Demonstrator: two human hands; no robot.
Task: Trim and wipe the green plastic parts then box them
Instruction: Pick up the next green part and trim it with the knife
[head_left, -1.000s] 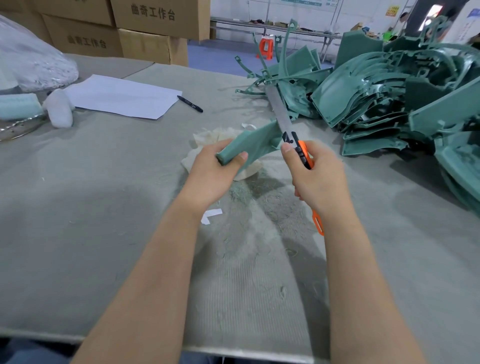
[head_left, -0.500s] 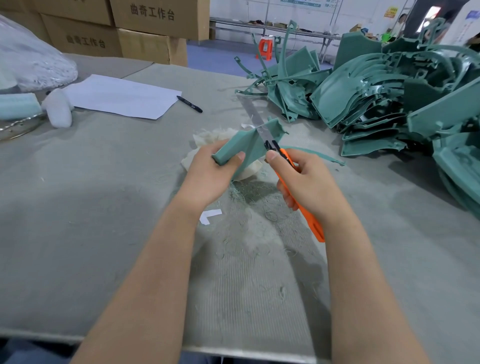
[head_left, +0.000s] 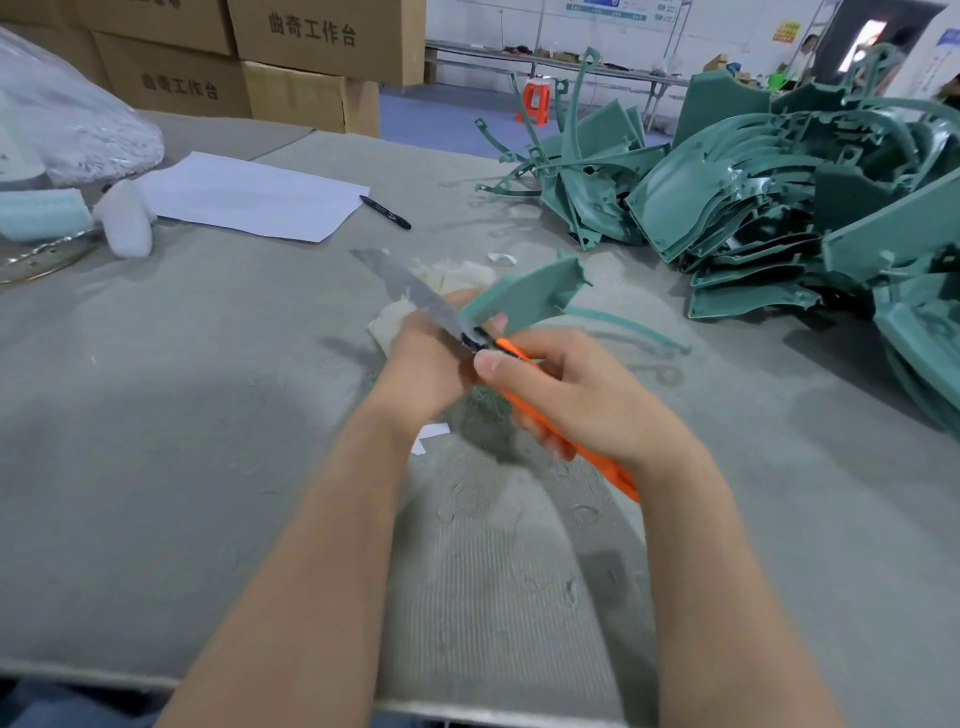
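At a grey table (head_left: 156, 415) strewn with green shavings, an orange-handled knife (head_left: 571, 441) is gripped in the curled fingers of the right hand (head_left: 587, 395), its long blade laid across the left hand (head_left: 421, 364), by which a green plastic part (head_left: 524, 296) is pinched and held just above a pale cloth (head_left: 457, 273). Trimming is judged to be under way; wiping on the cloth is called for next, once the edge is cleaned. A pile of green parts (head_left: 779, 208) is heaped beyond, with cardboard boxes (head_left: 311, 41) stacked behind

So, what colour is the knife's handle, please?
The knife's handle is orange, seen best in the head view.
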